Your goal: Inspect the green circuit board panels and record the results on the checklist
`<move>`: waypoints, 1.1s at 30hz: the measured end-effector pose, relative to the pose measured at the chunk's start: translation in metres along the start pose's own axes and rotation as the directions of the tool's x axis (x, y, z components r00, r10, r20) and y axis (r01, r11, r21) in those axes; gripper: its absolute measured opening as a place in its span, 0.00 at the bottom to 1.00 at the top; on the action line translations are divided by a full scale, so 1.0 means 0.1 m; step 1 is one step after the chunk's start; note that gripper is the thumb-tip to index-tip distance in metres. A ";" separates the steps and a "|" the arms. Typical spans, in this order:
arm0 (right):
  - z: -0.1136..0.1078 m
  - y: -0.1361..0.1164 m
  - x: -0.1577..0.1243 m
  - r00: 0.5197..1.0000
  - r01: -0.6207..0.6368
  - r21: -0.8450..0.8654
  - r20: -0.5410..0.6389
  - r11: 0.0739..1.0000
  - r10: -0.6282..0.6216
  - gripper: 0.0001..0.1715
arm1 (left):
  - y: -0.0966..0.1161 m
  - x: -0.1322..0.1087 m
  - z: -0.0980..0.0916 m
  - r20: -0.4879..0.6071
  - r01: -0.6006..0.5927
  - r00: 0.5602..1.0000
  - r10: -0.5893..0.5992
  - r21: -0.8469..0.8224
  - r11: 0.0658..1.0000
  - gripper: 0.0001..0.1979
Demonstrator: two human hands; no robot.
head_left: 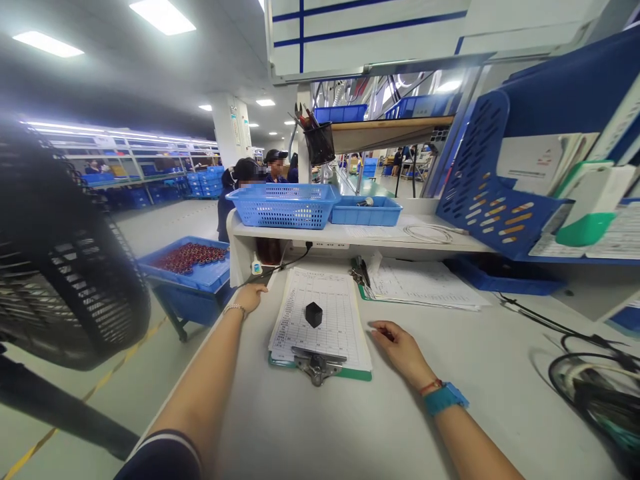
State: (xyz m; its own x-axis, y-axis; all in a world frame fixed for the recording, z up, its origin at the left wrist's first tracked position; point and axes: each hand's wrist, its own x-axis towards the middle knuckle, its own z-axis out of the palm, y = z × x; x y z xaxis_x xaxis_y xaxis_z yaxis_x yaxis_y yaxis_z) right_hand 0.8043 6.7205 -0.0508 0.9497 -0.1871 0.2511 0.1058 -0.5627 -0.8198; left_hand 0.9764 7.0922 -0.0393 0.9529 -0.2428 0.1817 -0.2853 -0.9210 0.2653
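A green clipboard (358,375) holding printed table sheets lies in front of me, its metal clip nearest to me. On the sheets sits a small black hexagon-shaped piece (314,315); neither hand touches it. My left hand (250,299) rests at the table's left edge, left of the clipboard, with a finger or thumb stretched out and nothing visible in it. Its other fingers are mostly hidden. To the right of the clipboard, my right hand (399,345) rests on the table, fingers loosely bent and apart, holding nothing.
Behind the clipboard, a shelf bears a blue basket (283,208) and a blue tray (367,212). More papers (425,283) lie back right; coiled cables (590,380) lie far right. A fan (65,267) and a blue bin of reddish parts (213,273) stand left. People are beyond the shelf.
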 end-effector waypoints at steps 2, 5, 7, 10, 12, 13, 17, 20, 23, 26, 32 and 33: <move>0.01 0.01 0.00 1.000 0.001 0.000 0.000 1.000 -0.001 0.19 | -0.02 0.00 0.00 -0.021 0.015 1.000 -0.015 -0.003 1.000 0.14; 0.02 0.03 0.01 1.000 0.002 -0.001 0.002 1.000 -0.002 0.19 | 0.01 0.01 0.01 -0.043 0.036 0.998 -0.035 0.014 0.999 0.14; 0.03 0.04 0.01 1.000 0.004 -0.002 0.007 1.000 -0.004 0.19 | 0.06 0.03 0.02 -0.050 0.055 0.997 -0.054 0.036 0.998 0.13; 0.03 0.06 0.02 1.000 0.005 -0.004 0.017 1.000 -0.005 0.19 | 0.13 0.08 0.02 -0.050 0.099 0.994 -0.096 0.068 0.993 0.13; 0.04 0.06 0.02 1.000 0.007 -0.006 0.020 1.000 -0.007 0.19 | 0.16 0.11 0.01 -0.039 0.125 0.992 -0.122 0.083 0.989 0.13; 0.04 0.06 0.02 1.000 0.009 -0.008 0.020 1.000 -0.009 0.19 | 0.17 0.13 0.00 -0.030 0.135 0.991 -0.133 0.088 0.987 0.13; 0.04 0.06 0.02 1.000 0.014 -0.022 0.014 1.000 -0.014 0.18 | 0.18 0.16 -0.08 0.026 0.168 0.985 -0.172 0.101 0.980 0.13; 0.05 0.06 0.02 1.000 0.016 -0.030 0.011 0.999 -0.015 0.18 | 0.19 0.18 -0.14 0.078 0.182 0.978 -0.191 0.106 0.977 0.13; 0.05 0.06 0.02 1.000 0.012 -0.033 0.015 0.999 -0.011 0.18 | 0.21 0.19 -0.18 0.118 0.194 0.971 -0.207 0.113 0.974 0.13; 0.05 0.06 0.02 1.000 0.011 -0.033 0.021 0.999 -0.010 0.18 | 0.22 0.20 -0.21 0.146 0.200 0.965 -0.217 0.119 0.972 0.13; 0.05 0.05 0.01 1.000 0.009 -0.040 0.021 0.999 -0.008 0.18 | 0.23 0.21 -0.26 0.183 0.197 0.959 -0.217 0.118 0.973 0.13; 0.05 0.05 0.02 1.000 0.011 -0.042 0.019 0.999 -0.010 0.18 | 0.23 0.22 -0.26 0.187 0.194 0.959 -0.213 0.117 0.974 0.13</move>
State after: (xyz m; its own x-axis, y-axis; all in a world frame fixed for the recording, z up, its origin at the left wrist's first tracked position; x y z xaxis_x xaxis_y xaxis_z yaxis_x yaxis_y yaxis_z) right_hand 0.8079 6.7219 -0.0572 0.9541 -0.1660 0.2494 0.1038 -0.5978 -0.7949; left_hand 0.9877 7.0739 -0.0045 0.9939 -0.0934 -0.0595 -0.0811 -0.9799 0.1823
